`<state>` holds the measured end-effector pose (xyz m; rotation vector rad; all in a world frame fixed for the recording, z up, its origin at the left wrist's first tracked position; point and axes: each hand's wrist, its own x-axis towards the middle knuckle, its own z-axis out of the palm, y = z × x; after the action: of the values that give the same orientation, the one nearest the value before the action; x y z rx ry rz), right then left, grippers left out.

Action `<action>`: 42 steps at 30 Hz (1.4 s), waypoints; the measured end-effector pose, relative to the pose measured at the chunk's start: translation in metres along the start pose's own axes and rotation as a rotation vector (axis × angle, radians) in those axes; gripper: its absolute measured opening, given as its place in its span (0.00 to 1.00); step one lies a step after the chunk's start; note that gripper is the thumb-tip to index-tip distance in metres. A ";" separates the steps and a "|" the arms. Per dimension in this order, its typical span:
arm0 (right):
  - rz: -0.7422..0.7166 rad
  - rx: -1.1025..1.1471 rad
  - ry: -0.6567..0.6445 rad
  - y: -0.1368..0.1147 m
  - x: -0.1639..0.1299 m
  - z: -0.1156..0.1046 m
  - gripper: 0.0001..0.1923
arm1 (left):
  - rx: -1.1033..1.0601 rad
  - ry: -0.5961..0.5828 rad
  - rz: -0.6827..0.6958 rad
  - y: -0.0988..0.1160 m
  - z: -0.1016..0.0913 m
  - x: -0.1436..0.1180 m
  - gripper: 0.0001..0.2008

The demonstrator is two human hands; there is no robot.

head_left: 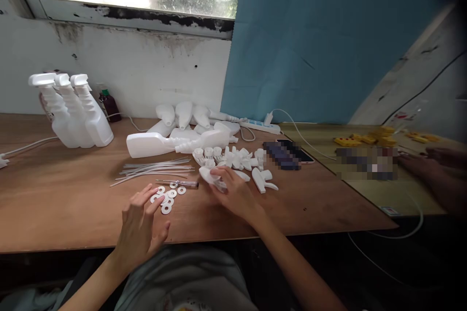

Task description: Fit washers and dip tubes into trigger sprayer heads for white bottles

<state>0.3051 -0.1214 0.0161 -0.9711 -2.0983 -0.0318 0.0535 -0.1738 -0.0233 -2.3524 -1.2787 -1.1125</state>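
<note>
My right hand point(233, 193) is closed around a white plastic sprayer head point(210, 176) just above the wooden table point(65, 194). My left hand point(140, 226) hovers with fingers spread, its fingertips at a small cluster of white washers point(168, 198). A thin screwdriver point(179, 183) lies just behind the washers. A bundle of clear dip tubes point(155, 168) lies to the left of it. More white sprayer heads and caps point(233, 156) are heaped behind my right hand, and a loose trigger piece point(263, 181) lies to its right.
Three assembled white spray bottles point(75, 112) stand at the back left. Several empty bottles point(178, 138) lie on their sides mid-table. A phone point(288, 154), a power strip point(260, 126) and cables sit further right. Another person's hands point(430, 165) work near yellow parts point(365, 139).
</note>
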 end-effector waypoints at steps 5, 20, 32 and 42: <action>0.033 -0.177 -0.077 0.009 -0.009 -0.006 0.14 | 0.222 0.004 -0.188 -0.011 -0.005 -0.005 0.24; 0.063 -0.507 -0.027 0.009 -0.014 0.002 0.14 | 0.215 -0.162 -0.238 -0.018 0.000 -0.005 0.19; -0.209 -0.316 0.048 0.002 -0.016 0.004 0.09 | 0.245 -0.226 -0.262 -0.014 -0.004 -0.003 0.16; -0.188 -0.310 -0.294 0.001 -0.016 0.004 0.08 | 0.251 -0.230 -0.246 -0.013 -0.004 -0.002 0.16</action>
<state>0.3095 -0.1295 0.0020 -1.0012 -2.5029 -0.3382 0.0405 -0.1699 -0.0241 -2.2261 -1.7149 -0.7025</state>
